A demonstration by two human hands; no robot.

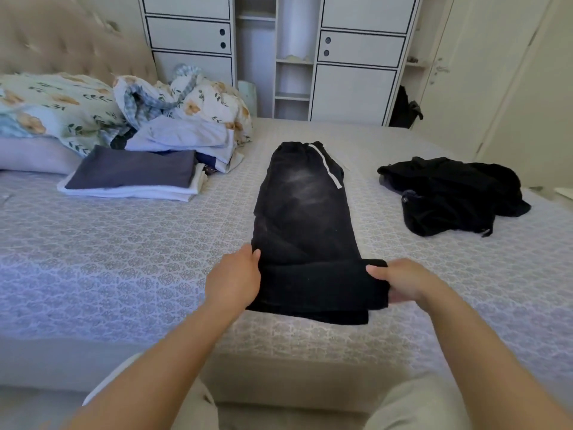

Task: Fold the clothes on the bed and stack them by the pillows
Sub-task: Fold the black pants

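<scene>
**Black trousers, hem end in both hands, mid-fold**

Head view: black trousers laid lengthwise on the bed, waistband with white drawstring at the far end, hem end nearest and already doubled back over itself. Left hand gripping the left edge of that doubled hem, thumb on top, fingers hidden beneath the cloth. Right hand pinching the right edge, thumb over the fabric, fingers curled under. Both closed on the trousers, nothing else held.

Far forward and left of the hands: stack of folded clothes, dark blue piece on top, white beneath, just beside the pillows and a crumpled floral quilt. Loosely folded pale garments behind that stack. Forward and right of the right hand, well apart: unfolded black heap, untouched.

Step in hand, by the look of it: folding the trousers upward from the hem. Next move likely calls for carrying the gripped fold forward toward the waistband, both edges kept level, then lifting the bundle across to the stack on the left. Black heap on the right still to be done after that. Beyond the bed: white wardrobe.
</scene>
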